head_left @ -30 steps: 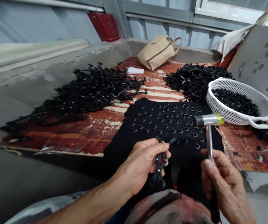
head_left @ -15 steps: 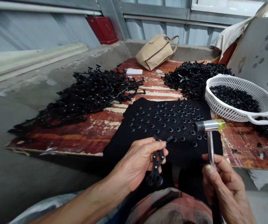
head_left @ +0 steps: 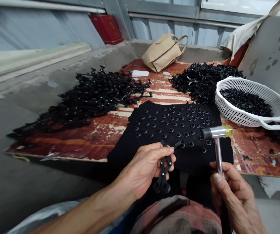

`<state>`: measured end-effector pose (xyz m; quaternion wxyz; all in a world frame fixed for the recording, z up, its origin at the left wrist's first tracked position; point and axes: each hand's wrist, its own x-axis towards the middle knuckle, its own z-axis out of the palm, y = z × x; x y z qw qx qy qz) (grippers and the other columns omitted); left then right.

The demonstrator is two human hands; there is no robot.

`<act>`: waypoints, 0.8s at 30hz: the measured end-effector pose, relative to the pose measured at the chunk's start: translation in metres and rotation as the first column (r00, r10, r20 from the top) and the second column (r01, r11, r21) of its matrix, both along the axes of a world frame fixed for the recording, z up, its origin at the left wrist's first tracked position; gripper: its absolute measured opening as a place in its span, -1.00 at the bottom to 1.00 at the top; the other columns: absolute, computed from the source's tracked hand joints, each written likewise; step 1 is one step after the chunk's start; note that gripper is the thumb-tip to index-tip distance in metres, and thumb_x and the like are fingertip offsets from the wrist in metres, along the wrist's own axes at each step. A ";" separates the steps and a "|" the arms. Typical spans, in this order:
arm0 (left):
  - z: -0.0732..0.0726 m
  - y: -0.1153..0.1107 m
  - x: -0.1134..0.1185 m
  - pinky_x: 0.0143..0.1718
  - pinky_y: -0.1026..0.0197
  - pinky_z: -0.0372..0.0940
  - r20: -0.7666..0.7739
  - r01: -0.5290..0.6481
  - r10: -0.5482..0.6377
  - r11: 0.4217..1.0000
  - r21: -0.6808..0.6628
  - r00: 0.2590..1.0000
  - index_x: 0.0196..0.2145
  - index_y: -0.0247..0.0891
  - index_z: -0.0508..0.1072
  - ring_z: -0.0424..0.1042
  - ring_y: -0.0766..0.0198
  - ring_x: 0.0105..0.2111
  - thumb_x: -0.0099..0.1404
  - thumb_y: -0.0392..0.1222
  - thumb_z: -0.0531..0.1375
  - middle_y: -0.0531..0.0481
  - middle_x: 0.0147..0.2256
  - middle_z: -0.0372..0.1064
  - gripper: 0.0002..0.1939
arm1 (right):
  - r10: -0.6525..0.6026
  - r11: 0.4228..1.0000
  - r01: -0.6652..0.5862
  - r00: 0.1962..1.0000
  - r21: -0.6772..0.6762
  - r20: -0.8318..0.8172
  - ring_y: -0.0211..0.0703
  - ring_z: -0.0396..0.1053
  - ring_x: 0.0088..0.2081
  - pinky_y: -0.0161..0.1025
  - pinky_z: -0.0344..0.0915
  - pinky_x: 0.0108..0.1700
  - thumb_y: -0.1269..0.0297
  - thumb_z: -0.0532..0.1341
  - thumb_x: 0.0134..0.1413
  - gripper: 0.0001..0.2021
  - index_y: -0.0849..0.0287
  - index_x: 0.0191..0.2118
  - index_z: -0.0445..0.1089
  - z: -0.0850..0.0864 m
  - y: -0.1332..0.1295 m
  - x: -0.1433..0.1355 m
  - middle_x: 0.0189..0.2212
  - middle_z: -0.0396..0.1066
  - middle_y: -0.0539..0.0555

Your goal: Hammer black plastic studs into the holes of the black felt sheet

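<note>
Between the thumb and fingers of my left hand (head_left: 149, 165) is a black scissor linkage (head_left: 163, 174), its crossed bars pinned with small silvery rivets and round caps at its lower end. My right hand (head_left: 232, 191) grips a mallet (head_left: 218, 156) upright by its shaft. The mallet's head is metal, with a black face to the left and a yellow one to the right. Beyond both hands, a black cloth (head_left: 122, 146) carries many small round black caps (head_left: 171, 130) set out in loose rows. The linkage's upper ends reach over the cloth's near part.
Black linkages form a large pile (head_left: 93, 97) on the left of the worn red table (head_left: 88, 146). Another heap of black parts (head_left: 201, 81) lies at the back right, beside a white basket (head_left: 242, 122) of small black pieces. A tan bag (head_left: 161, 53) rests at the back.
The mallet's head has shifted slightly left and down in my right hand. My left hand keeps the linkage in nearly the same place.
</note>
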<state>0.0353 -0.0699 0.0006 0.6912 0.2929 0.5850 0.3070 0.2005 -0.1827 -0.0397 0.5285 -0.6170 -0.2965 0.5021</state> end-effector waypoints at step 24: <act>-0.003 0.004 -0.002 -0.73 0.42 0.05 -0.111 0.072 -0.069 0.997 0.018 0.991 -0.63 -0.34 0.32 0.34 0.38 -0.70 0.05 -0.26 0.25 0.01 -0.62 0.39 -0.79 | 0.102 0.812 -0.549 0.467 0.198 0.878 -0.19 0.46 -0.44 -0.35 0.43 -0.47 0.57 -0.02 0.23 -0.32 -0.12 0.39 -0.07 0.012 0.005 0.031 -0.17 0.49 0.11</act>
